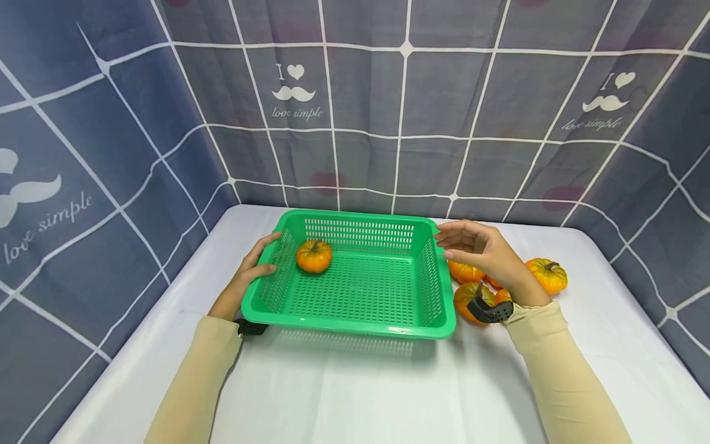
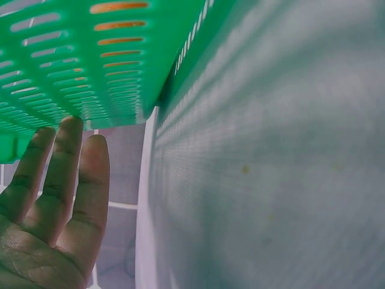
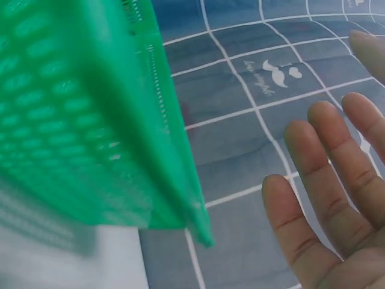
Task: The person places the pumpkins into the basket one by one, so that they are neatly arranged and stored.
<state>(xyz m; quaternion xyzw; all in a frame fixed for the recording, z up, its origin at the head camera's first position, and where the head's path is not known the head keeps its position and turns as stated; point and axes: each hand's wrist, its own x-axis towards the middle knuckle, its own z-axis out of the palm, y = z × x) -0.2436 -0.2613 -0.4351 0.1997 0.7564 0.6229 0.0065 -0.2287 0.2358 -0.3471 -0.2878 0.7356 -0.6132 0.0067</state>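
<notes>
Beige sleeves (image 1: 577, 382) reach up from the lower edge of the head view, one on each side. Beyond them hangs a grey-blue curtain (image 1: 366, 160) with a white grid, mustaches, hearts and the words "love simple"; it rises behind and along both sides of a white-covered table (image 1: 344, 394). Near the table's middle, towards the curtain, is a green slotted basket (image 1: 355, 328), its shadow falling on the cloth in front. At its left side the left hand (image 1: 248, 274) grips the rim, thumb over the top and straight fingers against the outer wall. Just beside the basket's right rim is the right hand (image 1: 482, 250), fingers loosely extended and slightly parted, holding nothing. One small orange pumpkin (image 1: 314, 256) sits inside the basket, towards its left wall. More pumpkins (image 1: 546, 275) lie on the table to the right, some partly hidden by the right hand and wrist. Smallest are the black wristbands (image 1: 490, 311), one at each cuff.
</notes>
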